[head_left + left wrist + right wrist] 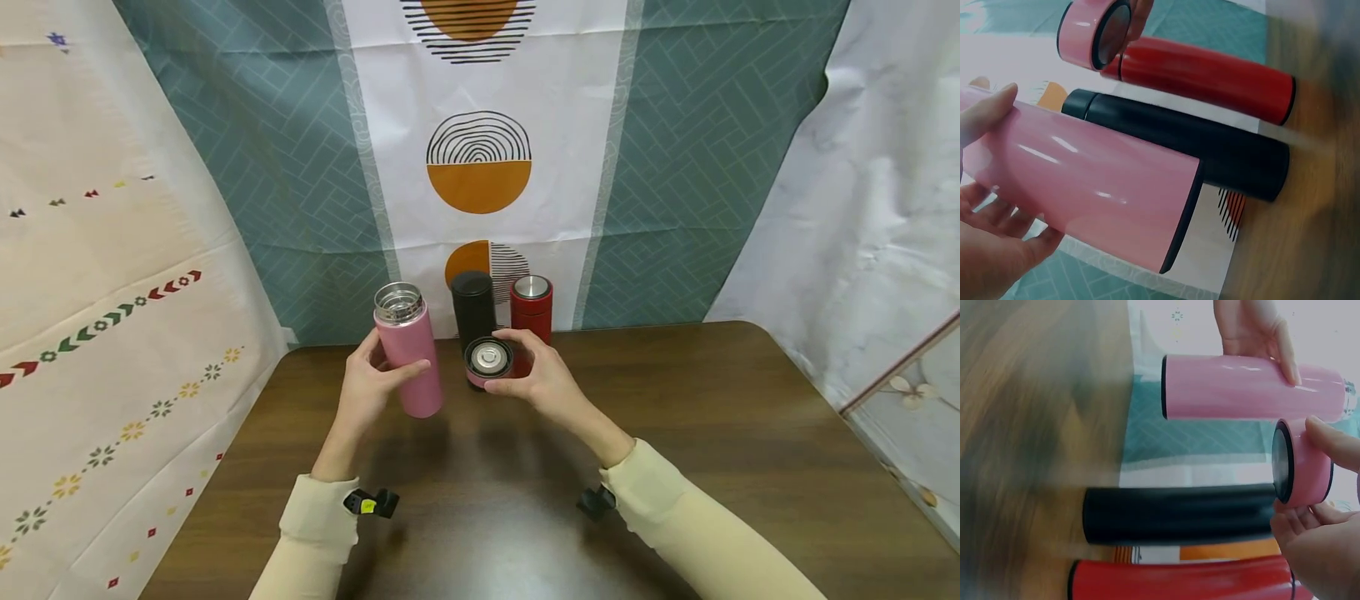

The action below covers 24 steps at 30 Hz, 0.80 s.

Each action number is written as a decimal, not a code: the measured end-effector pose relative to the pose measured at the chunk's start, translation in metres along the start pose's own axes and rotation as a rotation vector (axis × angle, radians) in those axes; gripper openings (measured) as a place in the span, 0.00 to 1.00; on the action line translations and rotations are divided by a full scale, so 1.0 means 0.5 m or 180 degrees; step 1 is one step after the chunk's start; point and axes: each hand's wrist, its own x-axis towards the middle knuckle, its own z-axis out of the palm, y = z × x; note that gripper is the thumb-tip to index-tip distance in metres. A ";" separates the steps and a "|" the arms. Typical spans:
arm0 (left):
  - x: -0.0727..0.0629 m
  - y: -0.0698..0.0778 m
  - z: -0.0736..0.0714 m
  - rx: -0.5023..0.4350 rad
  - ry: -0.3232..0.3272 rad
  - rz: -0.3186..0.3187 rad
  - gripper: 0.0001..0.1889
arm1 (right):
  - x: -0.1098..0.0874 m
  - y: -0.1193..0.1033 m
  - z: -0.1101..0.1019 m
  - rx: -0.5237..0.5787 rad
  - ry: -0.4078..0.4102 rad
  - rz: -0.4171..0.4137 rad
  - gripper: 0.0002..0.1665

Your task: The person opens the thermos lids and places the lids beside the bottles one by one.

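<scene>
In my left hand I hold a pink thermos flask around its body, raised above the table. Its steel mouth is uncovered and the flask leans slightly. My right hand grips the pink lid between thumb and fingers, just right of the flask and apart from it. The lid's round metal inner side faces the head camera. Behind the lid stand a black flask and a red flask, both upright with their tops on. The right wrist view also shows the pink flask and the lid.
The brown wooden table spreads in front of and to the right of the flasks. A patterned cloth hangs behind the table's back edge. An embroidered pale cloth hangs at the left.
</scene>
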 end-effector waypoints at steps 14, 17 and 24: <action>0.033 -0.030 -0.030 -0.0011 0.0677 -0.0188 0.40 | 0.050 0.022 0.115 -0.0193 0.0111 0.0300 0.41; 0.039 -0.036 -0.032 -0.0005 0.0720 -0.0249 0.39 | 0.059 0.034 0.143 -0.0212 0.0135 0.0354 0.42; 0.051 -0.053 -0.037 -0.0029 0.0699 -0.0381 0.40 | 0.072 0.063 0.184 -0.0296 0.0123 0.0462 0.42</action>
